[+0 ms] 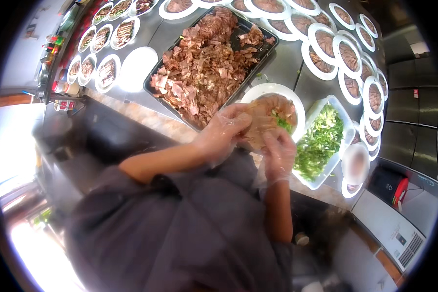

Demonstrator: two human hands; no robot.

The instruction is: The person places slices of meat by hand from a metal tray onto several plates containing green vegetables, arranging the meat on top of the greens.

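Both of my hands wear clear plastic gloves. Between them they hold a spread of thin cooked meat slices over the near edge of a white plate. My left hand pinches the left side of the slices. At their lower right edge are the fingers of my right hand. More meat and some chopped greens show on the plate behind the slices. A black tray heaped with sliced meat lies beyond my left hand. Right of the plate stands a clear plastic tub of chopped greens.
White plates of fanned meat slices crowd the steel table at the back and right, some overlapping. Several filled plates stand at the left, beside a bare white plate. A shelf with bottles runs along the left.
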